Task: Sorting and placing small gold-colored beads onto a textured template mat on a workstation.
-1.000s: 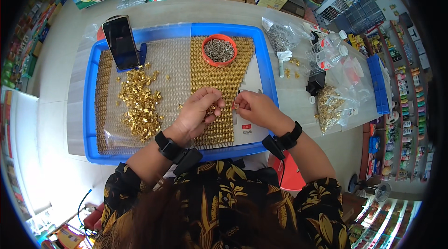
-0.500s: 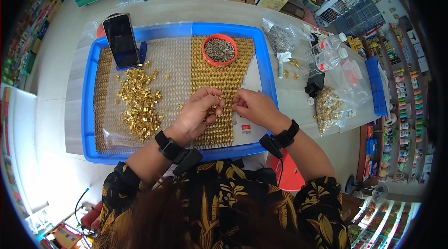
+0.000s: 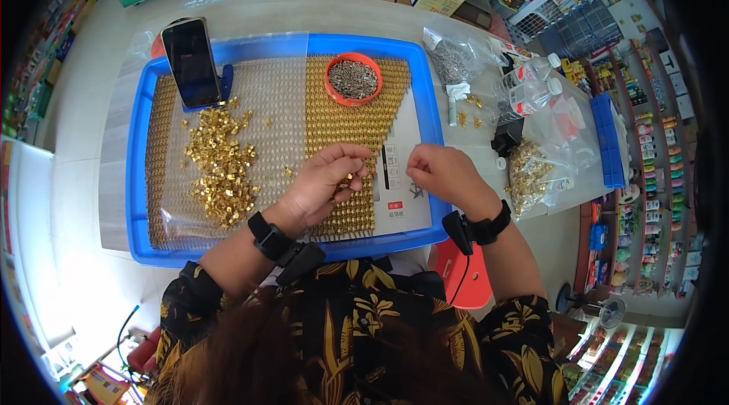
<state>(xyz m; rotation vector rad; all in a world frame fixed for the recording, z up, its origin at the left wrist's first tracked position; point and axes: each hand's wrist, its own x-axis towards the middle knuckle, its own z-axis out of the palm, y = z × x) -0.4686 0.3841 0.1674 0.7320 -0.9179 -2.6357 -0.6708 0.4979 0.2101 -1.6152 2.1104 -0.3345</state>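
My left hand (image 3: 328,177) is curled over the lower middle of a blue tray (image 3: 437,112), with a few small gold metal pieces (image 3: 346,181) showing between its fingers. My right hand (image 3: 449,177) is pinched closed above the white printed card (image 3: 402,154) at the tray's right side; what its fingertips hold is hidden. A few small grey screw-like pieces (image 3: 417,190) lie on the card beside it. Close rows of gold pieces (image 3: 334,131) stand between the hands and beyond them. A heap of loose gold pieces (image 3: 220,169) lies on the clear plastic sheet at left.
An orange-red bowl of small grey metal pins (image 3: 353,80) stands at the tray's far side. A phone (image 3: 191,63) leans on a blue stand at far left. Right of the tray are a bag of grey pieces (image 3: 453,61), clear bottles (image 3: 524,93) and a bag of gold pieces (image 3: 529,173).
My right hand has moved to the right, away from my left hand, uncovering more of the card. My left hand stays curled round the gold pieces.
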